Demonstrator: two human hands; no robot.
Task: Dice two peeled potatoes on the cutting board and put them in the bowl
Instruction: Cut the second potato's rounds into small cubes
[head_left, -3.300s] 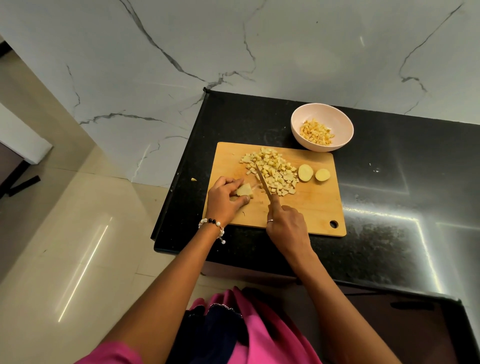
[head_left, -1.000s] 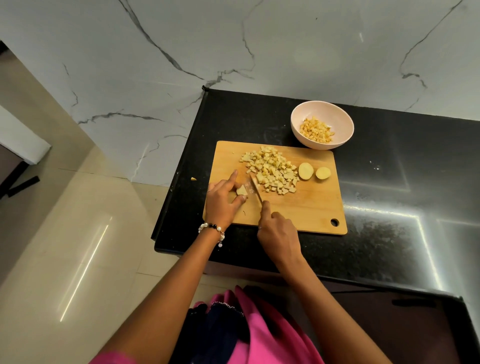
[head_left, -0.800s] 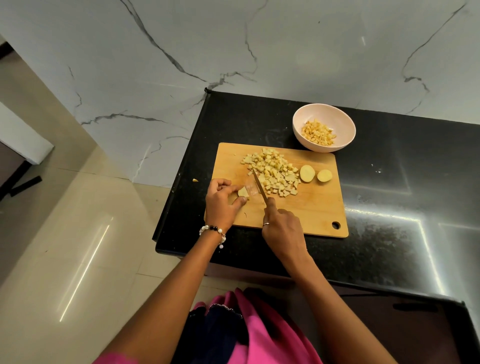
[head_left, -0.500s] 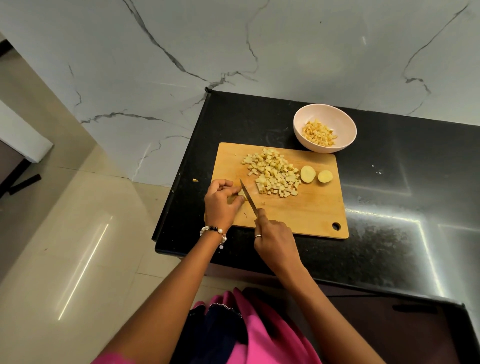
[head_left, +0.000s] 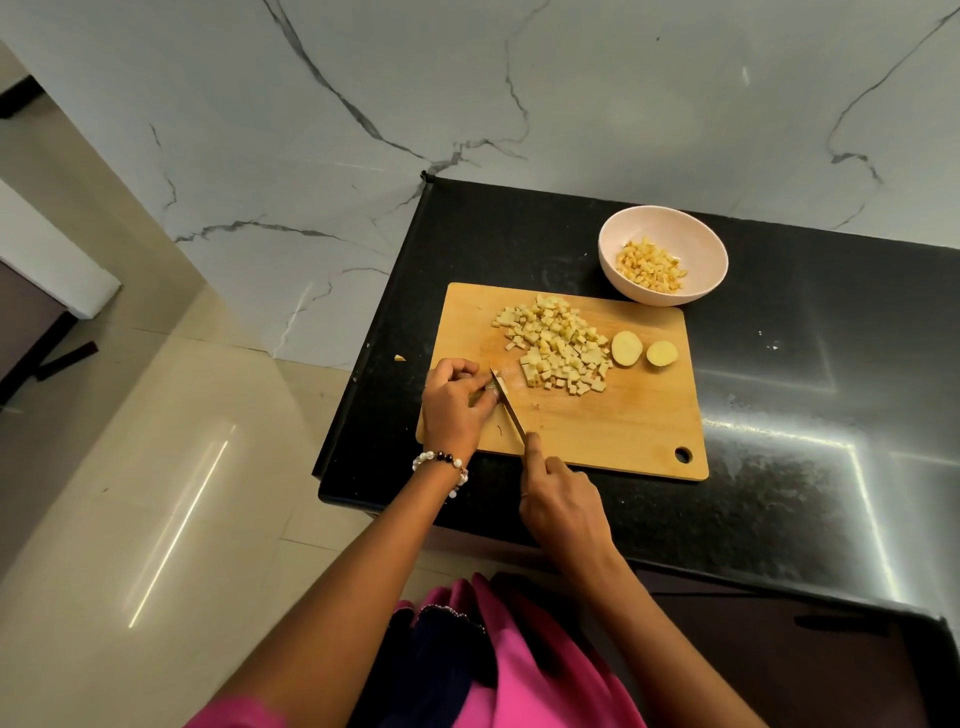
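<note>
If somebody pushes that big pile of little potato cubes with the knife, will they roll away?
Probably not far. The potato cubes have flat sides, so they likely slide and tumble rather than roll. They lie loose, so a few may scatter off the cutting board; one bit already lies on the counter. Fresh-cut faces may be slightly slippery.

No readable text, label, brand, number or sign anywhere in view.
</note>
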